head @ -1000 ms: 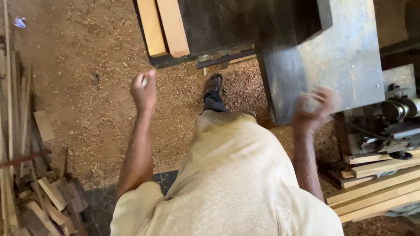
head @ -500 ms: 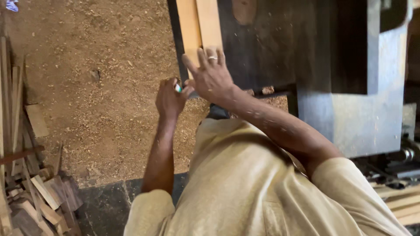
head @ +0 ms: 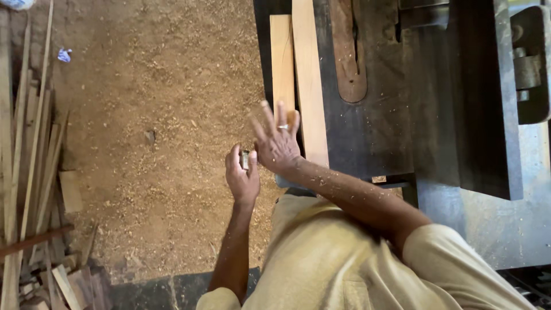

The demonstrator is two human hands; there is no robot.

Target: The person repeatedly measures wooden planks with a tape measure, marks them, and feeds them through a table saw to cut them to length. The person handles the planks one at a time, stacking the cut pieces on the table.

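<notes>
My left hand (head: 241, 177) is raised in front of me, fingers curled around a small dark object (head: 245, 159) that I cannot identify. My right hand (head: 276, 140) crosses over beside it with fingers spread, a ring on one finger, holding nothing. It hovers at the near end of two pale wooden planks (head: 298, 80) that lie side by side on the dark table of a saw machine (head: 373, 126). Sawdust flecks cling to my right forearm.
A slot with a wooden insert (head: 350, 51) runs along the machine table. A dark raised block (head: 482, 103) stands to the right. Sawdust covers the dirt floor (head: 149, 143). Wood strips and offcuts (head: 34, 189) are piled along the left edge.
My right hand swung in from the right to meet my left hand in front of the planks. My left hand rose slightly, and my view shifted further over the machine table.
</notes>
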